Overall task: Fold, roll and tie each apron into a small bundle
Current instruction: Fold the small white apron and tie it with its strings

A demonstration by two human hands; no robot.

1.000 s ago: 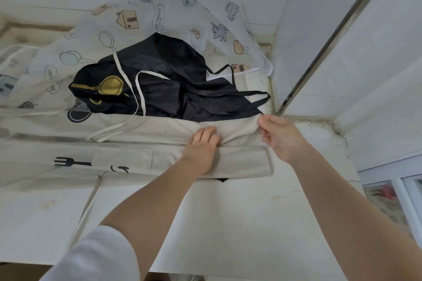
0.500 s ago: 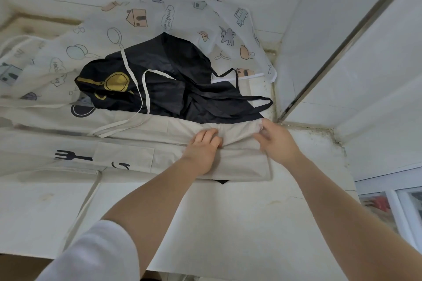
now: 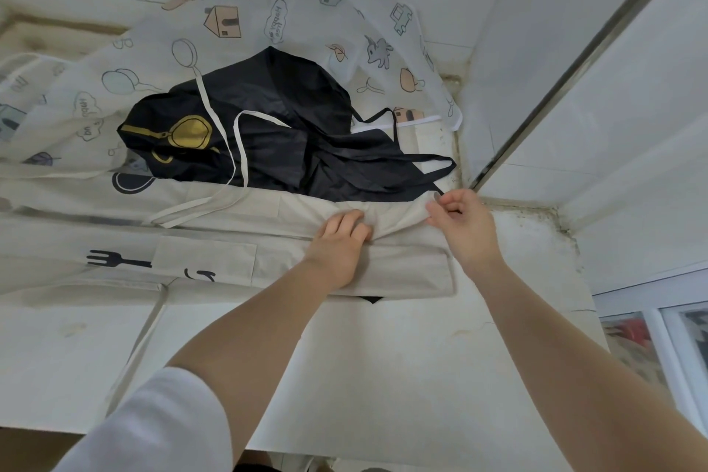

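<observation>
The beige linen apron [image 3: 344, 272] lies folded on a white counter [image 3: 383, 376] in a tiled corner — left hand [image 3: 337, 245] presses it with straight fingers, right hand [image 3: 459, 226] pinches its edge.

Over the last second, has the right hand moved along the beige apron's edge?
Yes, slightly. The right hand shifted inward from the beige apron's right corner toward the left hand, fingers now pinching the folded edge.

Near half of the counter [image 3: 383, 376] is bare, open for approach. Far half blocked: beige apron [image 3: 214, 264] spans it, black apron [image 3: 291, 142] and printed apron [image 3: 268, 23] heaped behind. Wall [image 3: 613, 88] closes the right side.
</observation>
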